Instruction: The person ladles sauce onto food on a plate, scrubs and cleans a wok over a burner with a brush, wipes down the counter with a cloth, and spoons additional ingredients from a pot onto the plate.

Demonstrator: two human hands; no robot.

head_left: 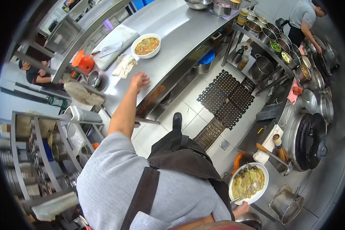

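Note:
My left hand (140,81) reaches over the edge of the steel table, its fingers apart and holding nothing. Just beyond it lies a crumpled white cloth (124,66). Near the cloth stands a white bowl (157,53) of orange-red soup with green bits. A cleaver (110,49) rests on a white cutting board (122,35) at the back. Low on the right, my right hand (240,210) grips the rim of a white oval plate (265,184). Yellowish food (249,180) with darker pieces covers this plate, and a metal spoon (241,197) leans in it.
Steel pots (253,26) crowd a rack at the upper right, where another person (303,17) works. A wok station with a black lid (314,142), skimmer (309,99) and ladle (276,158) runs along the right. Black rubber mats (228,97) cover part of the tiled floor. Shelves (38,145) stand left.

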